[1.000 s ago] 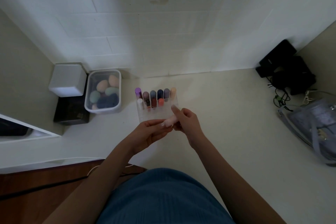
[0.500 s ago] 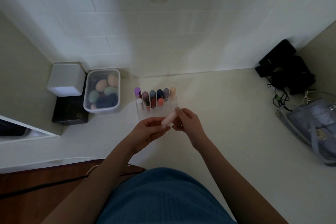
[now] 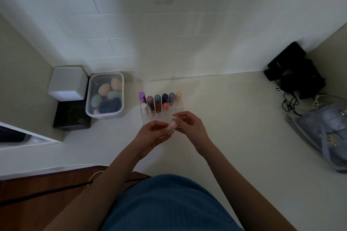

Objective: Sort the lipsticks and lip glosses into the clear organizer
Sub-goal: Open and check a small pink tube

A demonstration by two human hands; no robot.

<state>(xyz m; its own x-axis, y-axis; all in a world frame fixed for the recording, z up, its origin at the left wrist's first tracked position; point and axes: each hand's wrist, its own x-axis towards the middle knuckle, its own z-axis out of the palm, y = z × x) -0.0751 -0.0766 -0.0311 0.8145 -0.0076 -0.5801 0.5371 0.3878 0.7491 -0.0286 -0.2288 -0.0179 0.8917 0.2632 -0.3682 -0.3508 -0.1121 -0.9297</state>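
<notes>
A clear organizer (image 3: 150, 118) stands on the cream counter in the middle, with several lipsticks and lip glosses upright in its back two rows, among them a purple one (image 3: 141, 96) and a coral one (image 3: 165, 106). Just in front of it, a pale pink lipstick (image 3: 172, 127) is held between both hands, tilted up toward the right. My left hand (image 3: 152, 135) grips its lower end. My right hand (image 3: 189, 124) pinches its upper end with the fingertips. The organizer's front rows are partly hidden behind my hands.
A clear tub (image 3: 105, 95) of coloured makeup sponges sits left of the organizer, beside a white box (image 3: 68, 80) on a black case (image 3: 72, 117). Black devices with cables (image 3: 294, 73) and a translucent bag (image 3: 326, 135) lie at the right. A tiled wall (image 3: 169, 33) is behind.
The pink lipstick has turned from nearly level to tilted upward, and both hands have shifted slightly toward the organizer while keeping hold of it.
</notes>
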